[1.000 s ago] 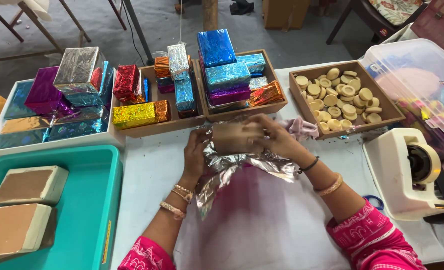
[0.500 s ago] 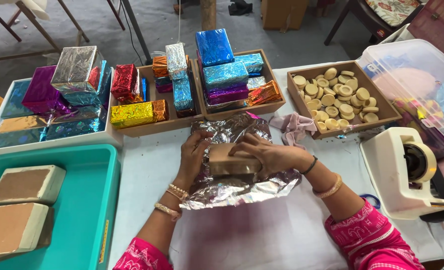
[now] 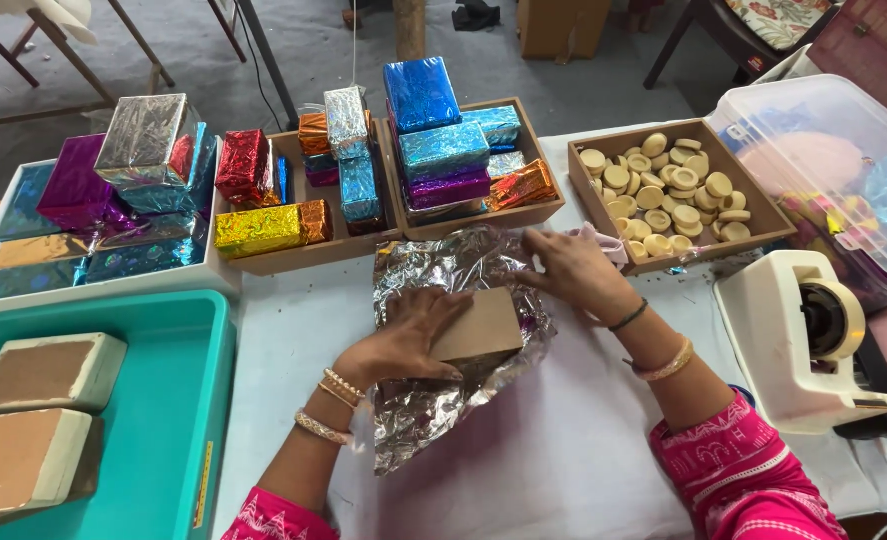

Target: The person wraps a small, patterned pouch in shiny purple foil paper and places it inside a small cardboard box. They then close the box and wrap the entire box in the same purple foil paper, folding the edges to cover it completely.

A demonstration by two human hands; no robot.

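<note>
Cardboard box lies on crinkled silver foil — left hand presses it flat-fingered, right hand pinches the foil edge; thin foil could tear under a sharp tug.

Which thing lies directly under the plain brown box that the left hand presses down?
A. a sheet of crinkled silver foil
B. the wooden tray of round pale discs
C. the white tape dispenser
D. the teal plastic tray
A: the brown box sits on the silver foil sheet, which spreads out around it on the table, with the left hand on the box.
</note>
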